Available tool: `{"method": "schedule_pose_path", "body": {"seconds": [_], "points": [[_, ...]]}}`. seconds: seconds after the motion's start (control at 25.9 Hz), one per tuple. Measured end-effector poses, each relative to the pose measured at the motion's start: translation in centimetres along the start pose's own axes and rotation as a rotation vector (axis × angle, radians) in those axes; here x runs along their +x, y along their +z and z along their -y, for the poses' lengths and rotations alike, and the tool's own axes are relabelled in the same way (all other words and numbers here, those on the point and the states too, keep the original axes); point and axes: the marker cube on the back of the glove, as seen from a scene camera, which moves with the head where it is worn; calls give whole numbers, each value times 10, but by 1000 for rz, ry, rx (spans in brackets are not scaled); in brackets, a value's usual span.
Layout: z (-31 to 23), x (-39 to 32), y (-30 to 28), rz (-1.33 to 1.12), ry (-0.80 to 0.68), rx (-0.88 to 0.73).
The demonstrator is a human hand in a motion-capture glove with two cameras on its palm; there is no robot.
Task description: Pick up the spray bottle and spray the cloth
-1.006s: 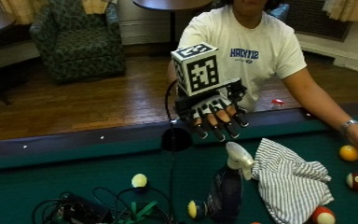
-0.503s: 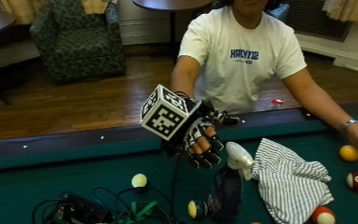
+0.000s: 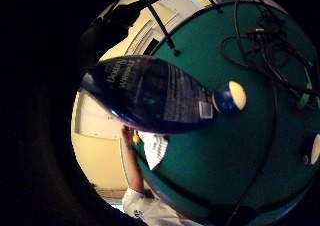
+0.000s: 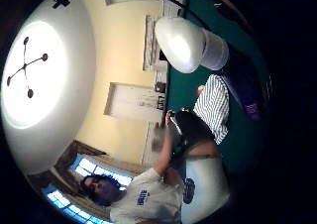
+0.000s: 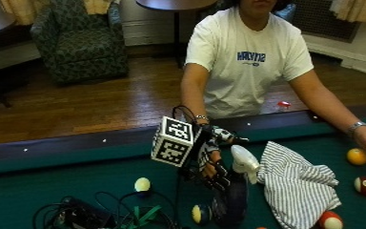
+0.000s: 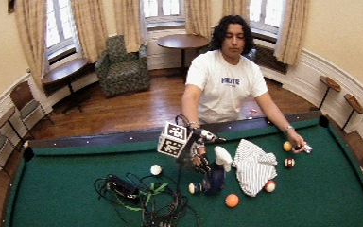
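A green felt surface (image 5: 56, 191) carries a striped cloth (image 5: 297, 183) lying crumpled. Just beside it stands the dark blue spray bottle (image 5: 234, 202) with its white nozzle. The gloved right hand (image 5: 213, 160) reaches down against the bottle's neck, fingers curled; whether they grasp it, I cannot tell.

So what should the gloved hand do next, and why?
Probably close its fingers round the spray bottle. The gloved hand is right beside the dark bottle, just below its white nozzle, though whether it already has a grip is unclear. The striped cloth lies just beyond on the green table, waiting to be sprayed.
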Motion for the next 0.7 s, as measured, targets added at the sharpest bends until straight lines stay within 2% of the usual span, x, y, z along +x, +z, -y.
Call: {"method": "schedule_pose_path", "body": {"seconds": [0.19,0.7], "points": [[3,6,8,15,11,21],[2,15,-4,-25,40,225]]}}
